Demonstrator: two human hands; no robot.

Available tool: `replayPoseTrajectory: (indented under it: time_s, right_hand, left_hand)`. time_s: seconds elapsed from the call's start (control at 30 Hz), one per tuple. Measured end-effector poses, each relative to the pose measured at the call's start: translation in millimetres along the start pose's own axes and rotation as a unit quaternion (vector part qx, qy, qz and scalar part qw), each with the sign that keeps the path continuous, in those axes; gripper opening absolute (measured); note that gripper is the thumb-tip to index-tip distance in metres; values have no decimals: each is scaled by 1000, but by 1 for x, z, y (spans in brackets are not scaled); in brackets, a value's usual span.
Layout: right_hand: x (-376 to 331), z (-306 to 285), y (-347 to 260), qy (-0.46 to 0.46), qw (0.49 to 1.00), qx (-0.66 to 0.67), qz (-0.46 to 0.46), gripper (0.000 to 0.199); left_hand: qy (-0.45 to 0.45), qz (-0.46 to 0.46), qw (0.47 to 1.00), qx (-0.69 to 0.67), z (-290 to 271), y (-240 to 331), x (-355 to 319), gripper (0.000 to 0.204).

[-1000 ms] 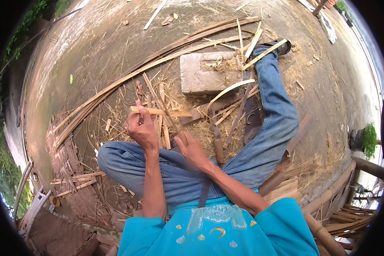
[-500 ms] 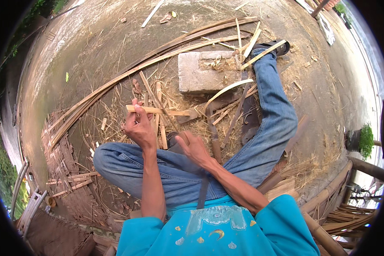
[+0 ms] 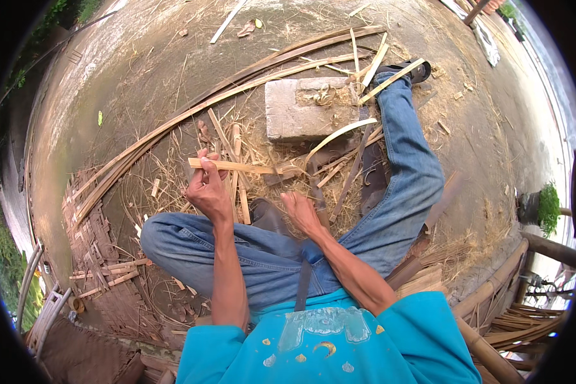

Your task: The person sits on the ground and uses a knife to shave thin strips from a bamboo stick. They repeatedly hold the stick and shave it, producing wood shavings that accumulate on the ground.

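Note:
My left hand point(image 3: 209, 192) pinches a flat, pale bamboo strip point(image 3: 243, 168) near one end. It lies roughly level above the litter, its other end pointing right toward the stone block point(image 3: 285, 115). Lower and to the right, my right hand point(image 3: 303, 210) is closed, fingers curled beside the strip's far end. What it grips, if anything, I cannot make out. A dark flat band point(image 3: 304, 281) runs from near my right wrist down over my lap. Just beyond that hand, a brown stick-like piece point(image 3: 320, 198) lies on the ground.
Long bamboo strips point(image 3: 224, 83) curve across the ground to the left of the block. Shavings point(image 3: 262, 141) and short offcuts surround it. A pale strip point(image 3: 393, 81) leans over my outstretched right leg point(image 3: 406, 141). Woven matting point(image 3: 93, 237) lies at the left; bamboo poles point(image 3: 493, 281) stand at the right.
My right hand has moved slightly right and up. A thin dark piece that slanted up-left from it across the strip no longer shows there. My left hand stays almost still with the strip.

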State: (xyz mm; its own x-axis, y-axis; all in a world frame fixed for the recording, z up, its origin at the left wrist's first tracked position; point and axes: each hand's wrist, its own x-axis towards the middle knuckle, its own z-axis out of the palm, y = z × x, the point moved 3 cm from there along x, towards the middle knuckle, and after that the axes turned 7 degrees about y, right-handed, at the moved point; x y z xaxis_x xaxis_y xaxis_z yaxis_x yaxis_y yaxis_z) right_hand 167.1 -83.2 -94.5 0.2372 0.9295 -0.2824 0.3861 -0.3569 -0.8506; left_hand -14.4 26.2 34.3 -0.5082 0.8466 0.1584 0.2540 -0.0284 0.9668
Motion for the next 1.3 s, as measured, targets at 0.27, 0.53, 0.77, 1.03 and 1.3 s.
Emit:
replayPoseTrajectory:
  time_s: [0.27,0.53,0.77,1.03,1.3]
  right_hand:
    - [6,12,46,7,995,46,85,51]
    - [-10,-4,-55,-18,997,62,-38,44]
    - [-22,-11,-32,1,996,86,-28,39]
    - [-29,-18,-75,-49,995,82,-27,44]
    - [-20,-25,-31,-43,999,27,14,45]
  left_hand:
    - [44,32,998,10,2,4,-3,31]
    - [1,56,998,7,10,-6,-9,30]
    - [44,-4,999,-23,-3,2,-4,32]
    - [38,44,998,-3,4,1,-6,28]
    - [30,13,999,-12,11,-1,-5,29]
